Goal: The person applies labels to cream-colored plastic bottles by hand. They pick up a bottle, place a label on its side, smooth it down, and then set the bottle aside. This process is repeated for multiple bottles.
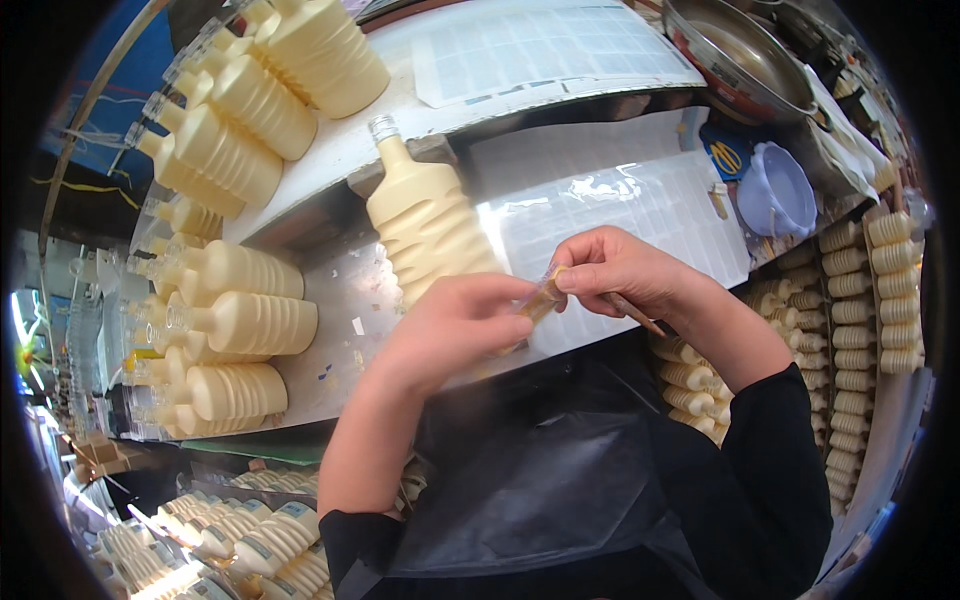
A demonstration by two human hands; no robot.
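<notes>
Item: one small tan label strip (543,293), pinched between your left hand (455,325) and right hand (615,272), just in front of the ribbed cream bottle (425,222) lying uncapped on the steel bench (345,330). Both hands' fingertips are clamped on the strip, seemingly to peel it. Left of that bottle: stacked filled bottles (240,320), necks leftward; far right, a lilac bowl (777,190).

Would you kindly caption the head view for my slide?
Both hands pinch a small tan label beside a ribbed cream plastic bottle.
</notes>
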